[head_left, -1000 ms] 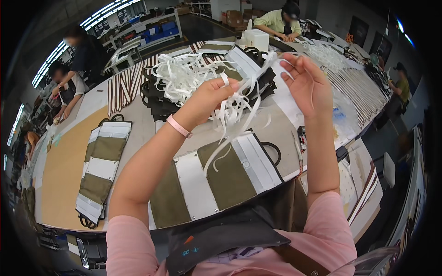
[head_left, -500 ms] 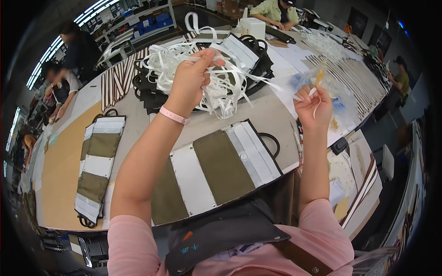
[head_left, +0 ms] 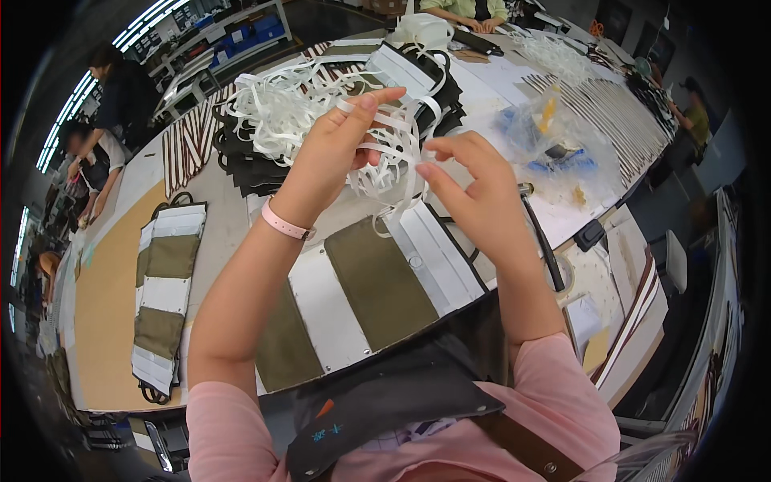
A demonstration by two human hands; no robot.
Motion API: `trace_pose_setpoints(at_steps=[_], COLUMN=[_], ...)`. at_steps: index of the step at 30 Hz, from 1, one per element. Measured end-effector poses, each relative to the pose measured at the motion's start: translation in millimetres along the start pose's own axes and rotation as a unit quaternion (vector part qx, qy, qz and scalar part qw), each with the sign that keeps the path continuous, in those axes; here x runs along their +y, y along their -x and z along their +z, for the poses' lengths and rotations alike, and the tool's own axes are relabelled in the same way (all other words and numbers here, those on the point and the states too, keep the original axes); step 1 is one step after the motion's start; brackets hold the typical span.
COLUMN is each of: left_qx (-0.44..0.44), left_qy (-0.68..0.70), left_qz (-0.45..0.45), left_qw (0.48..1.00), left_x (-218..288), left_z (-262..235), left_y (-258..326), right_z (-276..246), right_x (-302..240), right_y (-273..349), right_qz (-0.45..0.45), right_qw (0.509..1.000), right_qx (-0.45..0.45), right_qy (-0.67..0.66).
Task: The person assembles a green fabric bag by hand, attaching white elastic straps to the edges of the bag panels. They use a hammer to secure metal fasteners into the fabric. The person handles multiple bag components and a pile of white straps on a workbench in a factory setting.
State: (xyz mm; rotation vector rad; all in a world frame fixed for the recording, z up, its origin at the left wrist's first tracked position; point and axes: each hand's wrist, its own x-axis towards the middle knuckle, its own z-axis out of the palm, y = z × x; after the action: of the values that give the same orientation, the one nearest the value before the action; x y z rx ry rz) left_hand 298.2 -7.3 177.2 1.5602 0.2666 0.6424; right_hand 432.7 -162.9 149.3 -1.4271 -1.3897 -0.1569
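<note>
My left hand [head_left: 333,149] pinches white ribbon [head_left: 393,120] between thumb and forefinger, its strands hanging in loops in front of the fingers. To the right of those loops is my right hand [head_left: 475,189], with thumb and forefinger apart and nothing visibly held between them. Behind my left hand a tangled heap of white ribbon [head_left: 277,108] lies over a stack of dark pieces [head_left: 245,165]. Below my hands, an olive-and-white striped fabric panel [head_left: 377,269] lies flat, partly covered by my left forearm.
A folded striped panel [head_left: 169,297] with black handles lies at left. At right are a hammer [head_left: 544,241], a clear plastic bag [head_left: 574,145] and rows of striped strips [head_left: 602,120]. A co-worker [head_left: 474,14] sits across the table; other people are at left and far right.
My right hand has moved left, toward my left hand, and its fingers have spread; the ribbon end it held is no longer in it. The hammer at right has come into view.
</note>
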Motion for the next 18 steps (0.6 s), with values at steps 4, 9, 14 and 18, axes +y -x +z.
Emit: trace_pose_setpoints(at_steps=[4, 9, 14, 18], left_qx=[-0.098, -0.113, -0.128, 0.002], left_qy=[0.04, 0.044, -0.015, -0.07], left_qz=[-0.008, -0.013, -0.024, -0.016], left_qw=[0.994, 0.993, 0.991, 0.997], left_x=[3, 1, -5, -2], left_z=[5, 3, 11, -11], left_y=[6, 9, 8, -9], right_z=[20, 28, 35, 22], right_x=[15, 10, 19, 9], right_y=[-2, 3, 5, 9], right_qz=[-0.03, -0.073, -0.09, -0.204], right_qw=[0.998, 0.997, 0.995, 0.976], right_qx=[-0.049, -0.032, -0.031, -0.062], right_qy=[0.036, -0.004, 0.003, 0.044])
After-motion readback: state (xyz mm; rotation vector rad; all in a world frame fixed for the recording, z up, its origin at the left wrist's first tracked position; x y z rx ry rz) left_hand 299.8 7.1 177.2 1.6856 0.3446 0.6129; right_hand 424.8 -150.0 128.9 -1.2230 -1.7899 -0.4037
